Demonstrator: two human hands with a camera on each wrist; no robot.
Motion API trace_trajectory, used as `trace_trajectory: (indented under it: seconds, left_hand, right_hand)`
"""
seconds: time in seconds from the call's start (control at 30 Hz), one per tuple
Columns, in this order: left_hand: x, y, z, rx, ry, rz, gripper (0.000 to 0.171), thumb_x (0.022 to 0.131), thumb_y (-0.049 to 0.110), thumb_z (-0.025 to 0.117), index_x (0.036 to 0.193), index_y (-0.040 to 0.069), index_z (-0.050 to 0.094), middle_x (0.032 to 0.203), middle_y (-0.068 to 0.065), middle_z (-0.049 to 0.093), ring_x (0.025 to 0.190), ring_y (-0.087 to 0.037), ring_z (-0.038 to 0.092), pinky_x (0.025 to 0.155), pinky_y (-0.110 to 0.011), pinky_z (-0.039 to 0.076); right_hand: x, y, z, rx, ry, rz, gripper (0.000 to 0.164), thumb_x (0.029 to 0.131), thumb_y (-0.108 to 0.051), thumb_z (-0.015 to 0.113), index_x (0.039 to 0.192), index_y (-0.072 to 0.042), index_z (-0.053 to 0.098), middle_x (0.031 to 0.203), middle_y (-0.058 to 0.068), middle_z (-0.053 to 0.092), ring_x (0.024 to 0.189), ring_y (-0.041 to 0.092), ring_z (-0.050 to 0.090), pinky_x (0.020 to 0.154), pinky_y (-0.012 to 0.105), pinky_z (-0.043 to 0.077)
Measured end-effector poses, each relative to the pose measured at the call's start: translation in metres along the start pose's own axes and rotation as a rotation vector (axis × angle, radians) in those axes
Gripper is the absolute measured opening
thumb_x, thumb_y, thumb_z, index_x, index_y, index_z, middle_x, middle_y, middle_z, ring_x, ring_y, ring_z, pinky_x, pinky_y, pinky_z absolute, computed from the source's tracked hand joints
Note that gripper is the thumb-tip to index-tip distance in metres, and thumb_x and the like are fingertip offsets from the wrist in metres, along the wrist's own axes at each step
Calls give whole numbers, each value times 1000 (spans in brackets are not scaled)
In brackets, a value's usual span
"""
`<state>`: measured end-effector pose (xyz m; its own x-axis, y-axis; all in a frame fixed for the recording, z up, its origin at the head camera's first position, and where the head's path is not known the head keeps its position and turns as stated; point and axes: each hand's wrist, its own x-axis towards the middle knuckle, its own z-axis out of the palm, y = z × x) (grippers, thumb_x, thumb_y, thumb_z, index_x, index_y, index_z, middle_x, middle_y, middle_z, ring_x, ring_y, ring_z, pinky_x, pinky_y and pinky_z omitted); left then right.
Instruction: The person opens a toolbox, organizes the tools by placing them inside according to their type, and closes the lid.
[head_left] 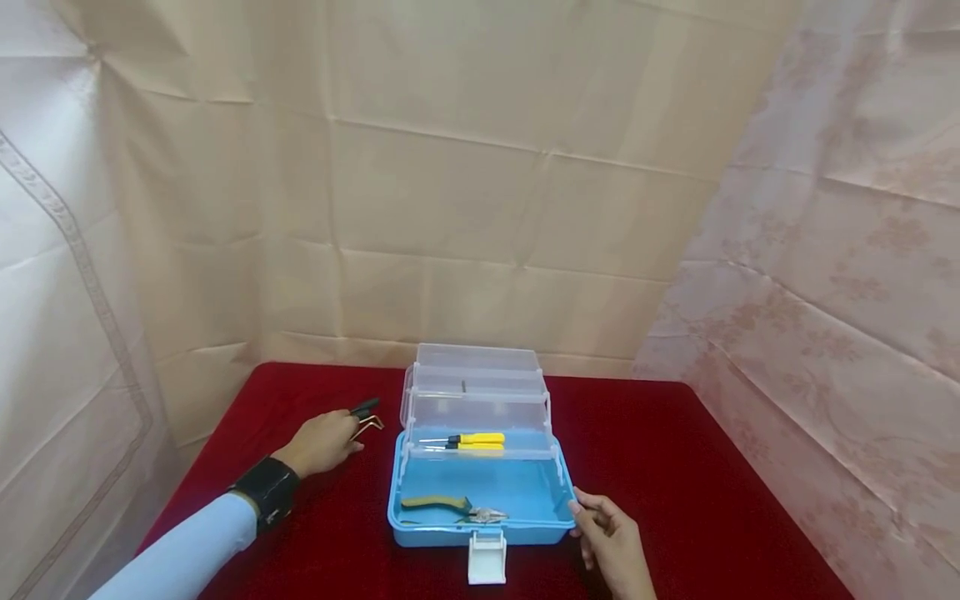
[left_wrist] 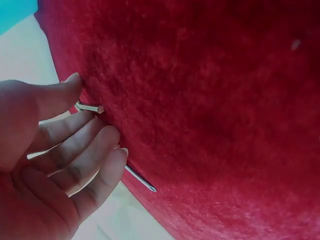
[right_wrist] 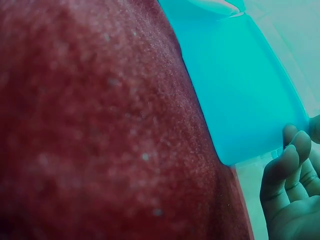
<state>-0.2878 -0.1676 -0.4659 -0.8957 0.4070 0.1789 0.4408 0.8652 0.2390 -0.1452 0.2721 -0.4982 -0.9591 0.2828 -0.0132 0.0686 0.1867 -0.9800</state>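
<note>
On the red cloth left of the toolbox, my left hand [head_left: 324, 442] is right over a gold-coloured hex key [head_left: 372, 423] and a screwdriver with a dark handle [head_left: 365, 407]. Its thumb [left_wrist: 60, 95] stands apart from the loosely bent fingers, and the bent end of the hex key [left_wrist: 91, 107] shows in that gap. The screwdriver's tip [left_wrist: 145, 182] pokes out past the little finger. My right hand [head_left: 611, 537] pinches the front right corner of the blue toolbox [head_left: 435, 536], thumb at the rim and fingers outside.
Inside the open toolbox lie pliers [head_left: 437, 502] with yellowish handles. Yellow-handled screwdrivers [head_left: 480, 438] show at the clear trays [head_left: 476, 383], which are raised toward the back. A white latch [head_left: 487, 560] hangs down in front. Cloth walls [head_left: 480, 208] enclose the table.
</note>
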Motion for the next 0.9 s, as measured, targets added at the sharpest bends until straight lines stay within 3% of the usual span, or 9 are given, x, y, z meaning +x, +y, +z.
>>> trace_trajectory:
  seconds: [0.13, 0.33, 0.53, 0.67, 0.8, 0.9]
  left_hand:
    - [2, -4, 2, 13, -11, -14, 19, 81, 16, 77, 74, 11, 59, 62, 2, 46, 55, -13, 43, 50, -28, 38]
    - [3, -9, 2, -43, -88, -32, 20, 85, 8, 69, 70, 11, 57, 58, 1, 45, 51, -12, 42, 47, -27, 37]
    - [-3, -8, -10, -119, -188, 19, 27, 86, 6, 65, 61, 10, 57, 50, 9, 35, 45, -7, 34, 43, -23, 29]
    - [-4, -8, -12, -140, -185, 35, 23, 84, 14, 73, 66, 11, 59, 52, 10, 39, 49, -7, 38, 46, -24, 33]
    - [-2, -8, -4, -139, -155, -19, 20, 79, 19, 78, 75, 14, 59, 60, 4, 49, 56, -11, 46, 54, -28, 40]
    - [-3, -7, -1, -153, -186, -36, 18, 81, 17, 76, 70, 15, 61, 57, 4, 51, 54, -12, 46, 53, -29, 40]
  right_hand:
    - [0, 0, 1, -1, -5, 4, 53, 78, -46, 74, 118, -13, 65, 78, 17, 63, 48, 15, 46, 41, 30, 43]
    - [0, 0, 1, -4, -5, 10, 51, 78, -43, 75, 118, -13, 65, 77, 16, 63, 49, 16, 47, 41, 31, 44]
    - [0, -2, 1, 7, -10, -1, 53, 77, -46, 75, 118, -13, 65, 79, 17, 62, 49, 16, 47, 42, 31, 44]
    - [-1, -3, -1, 4, -3, 6, 55, 76, -47, 75, 118, -13, 65, 79, 18, 62, 50, 16, 48, 42, 31, 44]
    - [0, -1, -1, -1, 4, 12, 54, 77, -46, 74, 118, -13, 65, 79, 18, 63, 50, 16, 47, 42, 31, 44]
    - [0, 0, -1, 1, 6, 16, 53, 78, -45, 75, 118, -12, 65, 79, 17, 63, 49, 16, 47, 42, 31, 44]
